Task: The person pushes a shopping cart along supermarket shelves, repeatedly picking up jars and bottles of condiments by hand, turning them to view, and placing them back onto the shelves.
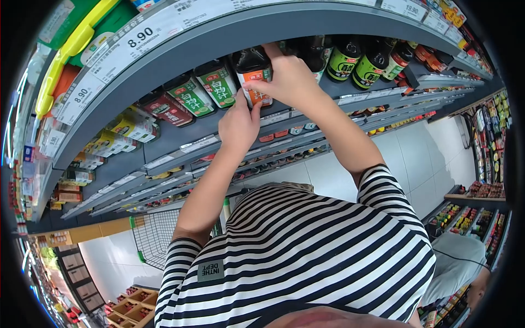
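Observation:
A dark sauce bottle with an orange label (255,77) stands at the front edge of the shelf. My right hand (292,82) grips it from the right, thumb across the label and a finger up by the cap. Low on its left side, my left hand (239,124) holds it with finger and thumb near the base. Just left of it are two bottles with green labels (217,86) and a dark red-labelled bottle (169,106). To the right of my right hand stand dark bottles with lime-green labels (344,63).
An upper shelf edge with price tags (143,37) curves above my hands. Lower shelves carry more packages. A shopping cart (154,238) is at lower left. Another person's grey-clad leg (456,262) shows at lower right, near more stocked shelves.

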A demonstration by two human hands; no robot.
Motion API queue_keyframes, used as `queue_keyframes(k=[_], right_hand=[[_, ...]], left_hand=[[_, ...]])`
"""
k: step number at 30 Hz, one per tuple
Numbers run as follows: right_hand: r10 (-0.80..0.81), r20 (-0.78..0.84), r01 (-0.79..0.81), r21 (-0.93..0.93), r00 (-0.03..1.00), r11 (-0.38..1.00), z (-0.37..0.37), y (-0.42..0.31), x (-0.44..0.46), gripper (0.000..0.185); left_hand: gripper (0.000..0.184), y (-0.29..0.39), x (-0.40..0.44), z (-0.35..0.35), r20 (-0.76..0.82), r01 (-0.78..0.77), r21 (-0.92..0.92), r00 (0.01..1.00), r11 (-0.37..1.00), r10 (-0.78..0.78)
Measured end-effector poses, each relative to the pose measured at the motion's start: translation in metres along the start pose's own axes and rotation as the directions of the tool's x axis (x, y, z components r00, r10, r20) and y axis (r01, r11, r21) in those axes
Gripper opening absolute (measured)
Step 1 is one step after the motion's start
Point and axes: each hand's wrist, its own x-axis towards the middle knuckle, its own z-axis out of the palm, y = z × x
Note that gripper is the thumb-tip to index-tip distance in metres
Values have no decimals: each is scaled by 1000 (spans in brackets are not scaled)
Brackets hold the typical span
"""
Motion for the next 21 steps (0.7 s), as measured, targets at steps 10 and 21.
queue_keyframes(k=[10, 21], right_hand=[[60, 215, -50, -51, 975, 997, 4, 27, -3, 70], [96, 288, -54, -149, 953, 987, 24, 41, -12, 66]], left_hand=[[49, -4, 0, 8, -108, -6, -22, 994, 1000, 3], [56, -1, -1, -1, -1, 14, -65, 1000, 998, -14]])
